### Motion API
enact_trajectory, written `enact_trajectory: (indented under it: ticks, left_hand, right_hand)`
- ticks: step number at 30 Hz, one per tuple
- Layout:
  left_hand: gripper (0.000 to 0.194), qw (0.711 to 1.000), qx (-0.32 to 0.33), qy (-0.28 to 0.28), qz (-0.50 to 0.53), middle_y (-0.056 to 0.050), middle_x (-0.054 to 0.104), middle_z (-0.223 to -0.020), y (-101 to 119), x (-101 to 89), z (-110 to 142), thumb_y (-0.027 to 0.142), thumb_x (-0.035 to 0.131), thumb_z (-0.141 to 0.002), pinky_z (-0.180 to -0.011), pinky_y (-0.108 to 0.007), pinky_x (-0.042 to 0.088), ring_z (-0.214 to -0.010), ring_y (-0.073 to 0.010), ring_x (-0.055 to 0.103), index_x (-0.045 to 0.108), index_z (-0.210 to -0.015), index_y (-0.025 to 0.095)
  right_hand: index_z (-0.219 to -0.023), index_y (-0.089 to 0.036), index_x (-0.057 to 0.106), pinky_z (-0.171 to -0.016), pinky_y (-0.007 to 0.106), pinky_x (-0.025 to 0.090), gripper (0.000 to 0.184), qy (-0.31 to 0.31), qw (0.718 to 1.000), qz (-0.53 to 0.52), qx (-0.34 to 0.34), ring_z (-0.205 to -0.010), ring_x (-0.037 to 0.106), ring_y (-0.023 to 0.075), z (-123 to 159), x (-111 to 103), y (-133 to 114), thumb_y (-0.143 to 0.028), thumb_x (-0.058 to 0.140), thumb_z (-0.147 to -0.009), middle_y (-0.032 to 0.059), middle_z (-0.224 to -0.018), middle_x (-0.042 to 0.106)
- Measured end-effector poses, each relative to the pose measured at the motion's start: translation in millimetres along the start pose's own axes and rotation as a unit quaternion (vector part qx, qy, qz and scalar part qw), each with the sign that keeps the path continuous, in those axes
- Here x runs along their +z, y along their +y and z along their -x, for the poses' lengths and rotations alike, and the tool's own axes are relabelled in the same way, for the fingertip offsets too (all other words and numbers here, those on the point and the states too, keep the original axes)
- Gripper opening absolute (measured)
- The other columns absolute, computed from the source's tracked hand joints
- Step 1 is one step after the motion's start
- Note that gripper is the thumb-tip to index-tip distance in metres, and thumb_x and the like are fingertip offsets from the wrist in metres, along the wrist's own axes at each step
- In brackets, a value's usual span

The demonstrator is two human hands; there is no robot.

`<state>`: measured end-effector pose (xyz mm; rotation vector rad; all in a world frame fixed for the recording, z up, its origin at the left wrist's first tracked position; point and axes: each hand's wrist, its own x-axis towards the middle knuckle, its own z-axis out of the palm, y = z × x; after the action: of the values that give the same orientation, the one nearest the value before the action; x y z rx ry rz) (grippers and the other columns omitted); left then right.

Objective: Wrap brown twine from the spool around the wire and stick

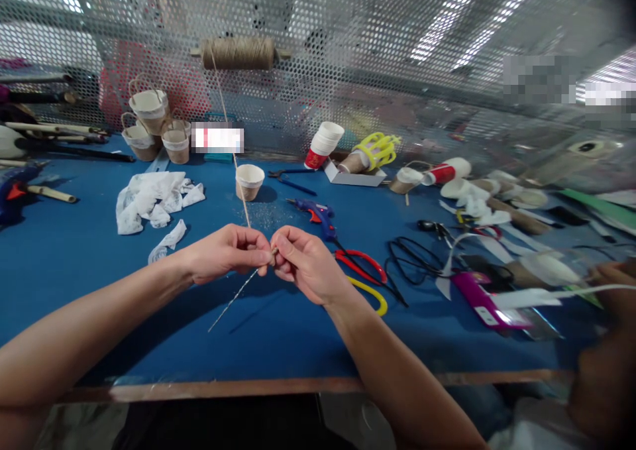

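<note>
My left hand [231, 254] and my right hand [308, 264] meet over the middle of the table, thumbs and fingers pinched together. Between their fingertips is the end of a jute twine [222, 95], which runs up to a spool [238, 54] on the mesh wall. From the pinch a thin, silvery twisted wire [232, 302] slants down to the left. How twine and wire join is hidden by the fingers. Beyond my hands stands a small twine-wrapped paper cup [250, 183]. A blue glue gun [318, 217] lies to the right.
White lace cloth [152, 198] lies at left, near several handled cups [149, 115]. Pliers [293, 178], red-handled scissors [362, 264] and black cable [412, 258] lie right of centre. A purple device [487, 301] and another person's arm [603, 350] are far right.
</note>
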<state>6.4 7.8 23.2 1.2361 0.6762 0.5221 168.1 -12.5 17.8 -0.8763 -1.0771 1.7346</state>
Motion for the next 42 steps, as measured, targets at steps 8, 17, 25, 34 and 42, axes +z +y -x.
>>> enact_trajectory:
  ticks: [8,17,25,34,42]
  left_hand:
    - [0.013,0.982,0.066,0.046,-0.168,0.002,0.054,-0.062,8,3.0,0,0.022,0.053,-0.074,-0.058,-0.021,0.035,-0.059,-0.0065,0.046,0.053,-0.066,0.012]
    - [0.014,0.944,0.113,0.08,-0.299,0.003,0.051,-0.058,11,11.8,6,0.021,0.047,-0.076,-0.051,-0.019,0.034,-0.053,-0.0066,0.042,0.053,-0.065,0.014]
    - [0.022,0.753,0.229,0.16,-0.595,-0.006,0.059,-0.07,11,17.1,12,0.017,0.039,-0.082,-0.057,-0.024,0.037,-0.062,-0.0126,0.051,0.057,-0.071,0.013]
    - [0.014,0.841,0.183,0.134,-0.491,-0.001,0.057,-0.062,15,15.1,12,0.016,0.045,-0.078,-0.053,-0.022,0.035,-0.055,-0.0093,0.047,0.056,-0.069,0.014]
    - [0.013,0.974,0.149,0.136,-0.104,0.003,0.053,-0.057,8,9.0,1,0.025,0.052,-0.077,-0.054,-0.022,0.04,-0.053,-0.0076,0.05,0.052,-0.07,0.014]
  right_hand:
    - [-0.065,-0.015,0.053,-0.036,0.017,0.031,0.031,0.038,0.999,0.027,-0.012,-0.04,0.041,0.0037,-3,0,1,-0.045,0.056,-0.074,-0.0043,-0.05,0.049]
    - [-0.063,-0.016,0.047,-0.036,0.016,0.026,0.032,0.016,0.999,0.029,0.028,-0.039,0.034,0.0026,-2,0,1,-0.044,0.061,-0.07,-0.0069,-0.049,0.041]
    - [-0.06,-0.018,0.044,-0.048,0.023,0.032,0.036,0.067,0.878,0.439,-0.18,-0.049,0.04,0.0082,3,-3,-2,-0.044,0.038,-0.085,-0.0025,-0.054,0.043]
    - [-0.061,-0.019,0.046,-0.048,0.023,0.034,0.034,0.067,0.873,0.44,-0.2,-0.049,0.042,0.0089,4,-3,0,-0.042,0.039,-0.085,-0.0017,-0.052,0.046]
    - [-0.075,-0.017,0.054,-0.051,0.022,0.045,0.027,-0.042,0.977,0.187,-0.097,-0.057,0.053,0.0089,-1,3,5,-0.042,0.047,-0.081,0.0014,-0.069,0.057]
